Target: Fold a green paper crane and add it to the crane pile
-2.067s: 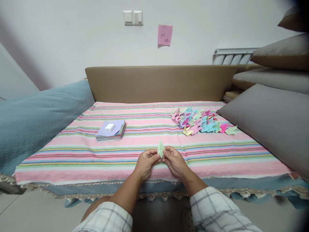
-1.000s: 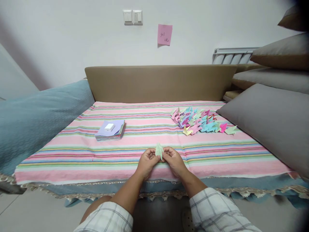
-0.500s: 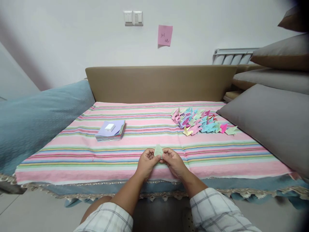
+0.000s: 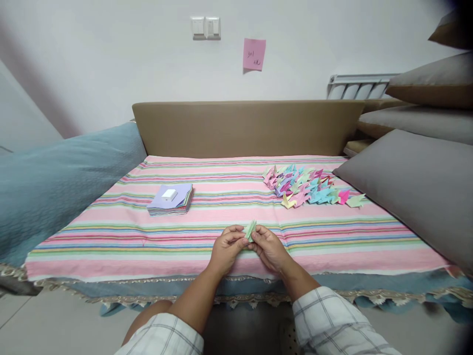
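Note:
A small piece of folded pale green paper (image 4: pixel 250 230) is held between my two hands, above the near part of the striped cloth. My left hand (image 4: pixel 228 248) pinches it from the left with thumb and fingers. On the other side my right hand (image 4: pixel 270 247) grips it, the thumb lying against its lower right. The paper is tilted and partly opened, with several layers showing; its lower end is hidden by my fingertips. Beyond my hands on the right lies a cluster of folded paper cranes (image 4: pixel 295 187) in pink, blue, green, purple and yellow.
A stack of coloured square paper (image 4: pixel 158 201) with a small white block (image 4: pixel 169 195) on top sits at left. Grey cushions (image 4: pixel 410 182) pile up along the right side. A blue covered armrest (image 4: pixel 84 167) borders the left, and a brown backrest (image 4: pixel 244 128) the far side.
The green paper was flat, facing me; now it is turned and tilted right, with its layers spread apart. Both hands have stayed on it, shifting only slightly.

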`<action>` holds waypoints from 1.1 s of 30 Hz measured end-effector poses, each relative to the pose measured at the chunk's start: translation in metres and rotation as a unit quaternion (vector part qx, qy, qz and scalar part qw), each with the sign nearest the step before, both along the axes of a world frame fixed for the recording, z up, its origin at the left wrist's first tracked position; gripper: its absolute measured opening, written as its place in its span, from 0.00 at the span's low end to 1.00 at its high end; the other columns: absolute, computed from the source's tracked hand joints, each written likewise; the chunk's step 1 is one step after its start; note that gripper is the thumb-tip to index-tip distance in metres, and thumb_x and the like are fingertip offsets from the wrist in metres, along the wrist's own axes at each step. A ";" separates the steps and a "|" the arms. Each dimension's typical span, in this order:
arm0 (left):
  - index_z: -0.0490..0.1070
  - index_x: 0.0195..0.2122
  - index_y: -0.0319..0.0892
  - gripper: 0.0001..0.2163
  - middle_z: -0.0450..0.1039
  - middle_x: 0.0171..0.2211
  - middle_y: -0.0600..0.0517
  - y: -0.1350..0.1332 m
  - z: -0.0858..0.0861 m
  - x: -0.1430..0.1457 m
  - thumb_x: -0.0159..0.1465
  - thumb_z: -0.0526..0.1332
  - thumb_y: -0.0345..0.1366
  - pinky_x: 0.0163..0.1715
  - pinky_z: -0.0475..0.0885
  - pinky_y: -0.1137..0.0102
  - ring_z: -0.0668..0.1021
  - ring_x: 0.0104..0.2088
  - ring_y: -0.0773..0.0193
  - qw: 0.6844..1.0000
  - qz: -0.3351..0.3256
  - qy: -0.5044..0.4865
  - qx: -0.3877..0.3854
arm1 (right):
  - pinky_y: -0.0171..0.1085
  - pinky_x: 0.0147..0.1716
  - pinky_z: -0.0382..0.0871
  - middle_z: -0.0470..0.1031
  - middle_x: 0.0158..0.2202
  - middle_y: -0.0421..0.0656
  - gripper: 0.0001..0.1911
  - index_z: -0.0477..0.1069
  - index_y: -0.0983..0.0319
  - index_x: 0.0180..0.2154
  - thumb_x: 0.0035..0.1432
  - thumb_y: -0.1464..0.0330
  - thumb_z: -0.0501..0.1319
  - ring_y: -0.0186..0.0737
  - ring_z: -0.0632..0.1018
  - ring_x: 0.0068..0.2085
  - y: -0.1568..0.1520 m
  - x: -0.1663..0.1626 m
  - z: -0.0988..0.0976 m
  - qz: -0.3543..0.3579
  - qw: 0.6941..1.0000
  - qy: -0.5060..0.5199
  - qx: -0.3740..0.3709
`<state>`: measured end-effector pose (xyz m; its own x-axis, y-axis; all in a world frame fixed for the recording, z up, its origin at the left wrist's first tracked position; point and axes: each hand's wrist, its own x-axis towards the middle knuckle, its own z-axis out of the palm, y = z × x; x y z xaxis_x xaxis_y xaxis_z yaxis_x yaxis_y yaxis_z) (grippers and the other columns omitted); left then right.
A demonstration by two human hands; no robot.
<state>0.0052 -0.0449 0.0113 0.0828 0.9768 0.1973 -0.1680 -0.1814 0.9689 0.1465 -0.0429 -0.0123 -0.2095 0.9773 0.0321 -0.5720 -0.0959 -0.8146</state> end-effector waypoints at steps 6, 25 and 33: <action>0.73 0.30 0.40 0.16 0.72 0.25 0.55 -0.002 -0.002 0.004 0.41 0.73 0.37 0.29 0.70 0.75 0.73 0.27 0.70 0.990 -0.018 -0.106 -0.086 | 0.29 0.28 0.68 0.73 0.30 0.38 0.13 0.72 0.61 0.31 0.45 0.62 0.69 0.29 0.72 0.29 -0.001 -0.001 0.000 0.005 1.000 -0.004 0.004; 0.71 0.24 0.37 0.16 0.72 0.21 0.56 -0.002 -0.003 0.005 0.40 0.74 0.39 0.26 0.72 0.77 0.75 0.23 0.73 0.966 -0.037 -0.149 -0.206 | 0.29 0.25 0.66 0.74 0.29 0.37 0.13 0.72 0.61 0.31 0.45 0.62 0.69 0.26 0.70 0.24 0.003 0.000 -0.007 -0.028 0.999 -0.044 0.009; 0.67 0.26 0.38 0.15 0.69 0.23 0.58 -0.003 -0.007 0.007 0.46 0.71 0.40 0.29 0.74 0.77 0.75 0.24 0.73 0.978 -0.035 -0.142 -0.152 | 0.30 0.27 0.65 0.72 0.25 0.36 0.15 0.72 0.61 0.33 0.42 0.65 0.71 0.28 0.70 0.24 0.002 0.000 -0.007 -0.025 0.997 -0.060 0.035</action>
<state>0.0124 -0.0477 0.0047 0.1353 0.9878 -0.0770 -0.4389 0.1295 0.8892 0.1464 -0.0413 -0.0189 -0.1679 0.9826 0.0792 -0.4731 -0.0098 -0.8809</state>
